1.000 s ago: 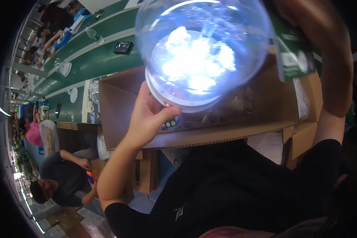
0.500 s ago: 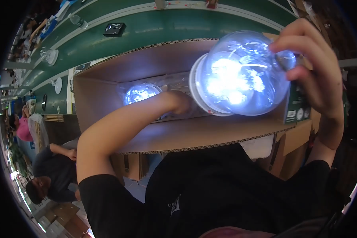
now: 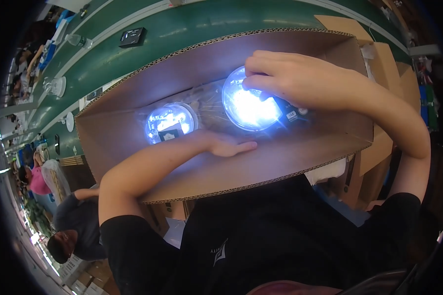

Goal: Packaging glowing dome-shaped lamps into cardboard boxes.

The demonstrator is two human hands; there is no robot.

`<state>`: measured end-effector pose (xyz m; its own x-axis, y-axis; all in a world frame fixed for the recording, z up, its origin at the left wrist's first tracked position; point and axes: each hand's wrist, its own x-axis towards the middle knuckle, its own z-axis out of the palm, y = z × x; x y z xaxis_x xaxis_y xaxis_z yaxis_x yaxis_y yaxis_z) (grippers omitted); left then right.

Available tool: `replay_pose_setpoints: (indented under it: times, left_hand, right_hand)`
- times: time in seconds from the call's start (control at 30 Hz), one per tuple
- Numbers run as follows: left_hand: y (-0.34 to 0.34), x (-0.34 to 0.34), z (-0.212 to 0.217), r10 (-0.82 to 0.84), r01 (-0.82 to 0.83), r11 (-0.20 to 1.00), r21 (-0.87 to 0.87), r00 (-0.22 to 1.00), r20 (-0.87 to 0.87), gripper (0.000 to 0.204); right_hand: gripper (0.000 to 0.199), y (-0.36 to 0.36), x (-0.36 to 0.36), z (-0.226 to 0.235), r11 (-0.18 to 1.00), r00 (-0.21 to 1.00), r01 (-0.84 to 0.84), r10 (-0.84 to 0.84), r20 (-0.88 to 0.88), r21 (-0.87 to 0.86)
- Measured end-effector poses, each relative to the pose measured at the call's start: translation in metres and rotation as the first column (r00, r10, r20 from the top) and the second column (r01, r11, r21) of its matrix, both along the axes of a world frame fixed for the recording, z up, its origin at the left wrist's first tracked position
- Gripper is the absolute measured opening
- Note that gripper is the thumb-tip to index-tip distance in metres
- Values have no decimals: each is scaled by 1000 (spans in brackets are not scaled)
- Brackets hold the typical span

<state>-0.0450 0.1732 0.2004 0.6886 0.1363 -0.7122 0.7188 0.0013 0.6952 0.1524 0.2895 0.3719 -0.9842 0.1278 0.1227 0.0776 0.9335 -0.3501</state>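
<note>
Upper right of centre, right hand (image 3: 300, 81) sits curled over the top of the lit globe lamp (image 3: 248, 103), fingers (image 3: 261, 81) draped on its upper right edge, thumb side hidden; looks like a loose hold from above, but how tightly it closes on the lamp can't be told. Lamp sits directly under and slightly left of that hand, inside the cardboard box (image 3: 261, 162), roughly mid-box. Round shape, so no real long axis; its glowing face points up at the camera. Small dark labelled base part (image 3: 291, 114) shows just right of the lamp, under the hand.

Left hand (image 3: 229, 145) lies flat and open, palm down, fingers extended toward the right, resting on the near inner wall of the box; holds nothing. It is below the lit lamp, near but apart from it. Right hand is clearly the nearer one, already touching.

Second globe lamp (image 3: 168, 122), dimmer, sits left of centre in the same box, just above the left forearm, well left of the right hand. Box long axis runs left to right across the frame.

Beyond the box, green counter (image 3: 206, 19) curves across the top, with a small black device (image 3: 133, 37). Lower left, another person (image 3: 76, 221) bends over more boxes.
</note>
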Motion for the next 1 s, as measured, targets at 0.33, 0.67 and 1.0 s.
replay_pose_setpoints:
  times: [0.33,0.67,1.0]
  left_hand:
    - [3,8,32,-52,53,998,-39,998,25,95]
    - [1,16,38,-61,61,997,-43,998,7,101]
    - [16,13,74,-97,96,995,-30,995,-19,86]
  right_hand:
    - [19,2,-43,-44,992,986,-29,49,161,-126]
    - [26,-2,-72,-88,979,997,-6,21,71,-204]
    - [17,-21,-70,-126,990,996,-84,79,-48,-116]
